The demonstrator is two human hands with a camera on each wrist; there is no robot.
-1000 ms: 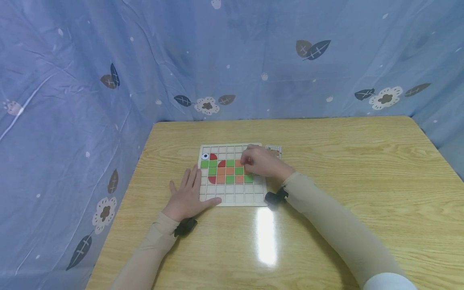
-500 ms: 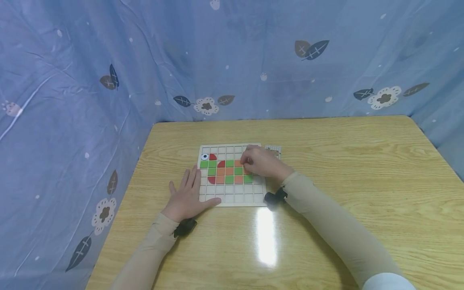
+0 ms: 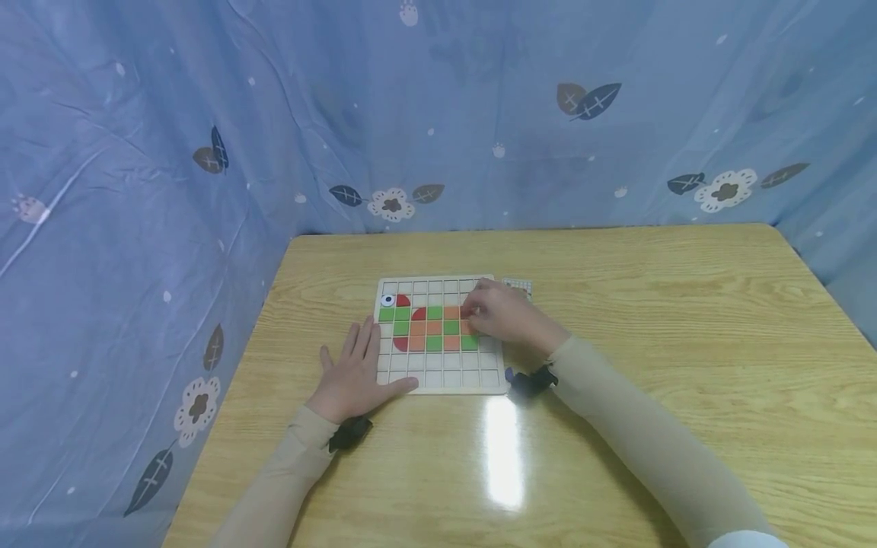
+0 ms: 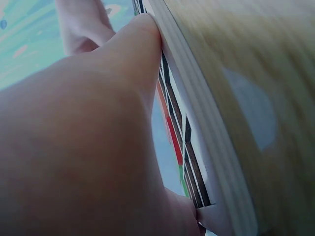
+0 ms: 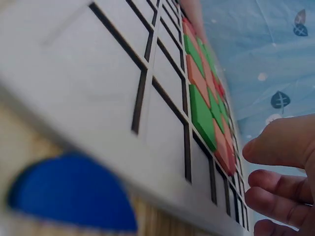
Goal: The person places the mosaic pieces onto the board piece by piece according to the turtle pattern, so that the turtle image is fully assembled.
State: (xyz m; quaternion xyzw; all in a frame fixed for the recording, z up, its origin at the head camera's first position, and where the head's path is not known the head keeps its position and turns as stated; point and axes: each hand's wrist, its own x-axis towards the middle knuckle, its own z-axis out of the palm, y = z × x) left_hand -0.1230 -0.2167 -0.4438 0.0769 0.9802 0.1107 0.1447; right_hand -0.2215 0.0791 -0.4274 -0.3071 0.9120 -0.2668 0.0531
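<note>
A white grid board (image 3: 438, 379) lies on the table, bearing green, orange and red tiles and a round eye tile (image 3: 387, 301). Against its left side, my left hand (image 3: 349, 380) lies flat, fingers spread, thumb over the front edge. My right hand (image 3: 503, 310) is above the board's right side, fingers loosely bent. In the right wrist view, a gap shows between the thumb (image 5: 280, 145) and the other fingers, with nothing seen between them. Close by sits a red tile (image 5: 230, 166) at the end of the pattern, beside a green tile (image 5: 202, 118).
Behind the right hand, a small card (image 3: 518, 285) with a printed grid lies partly hidden. A blue rounded piece (image 5: 74, 194) is on the table by the board's front right corner. A blue patterned curtain (image 3: 479, 114) hangs behind the wooden table (image 3: 651, 320).
My right hand has shifted slightly right, off the pattern's end, and the red tile there shows more. The blue piece has come into sight beside the right wrist. My left hand stays put.
</note>
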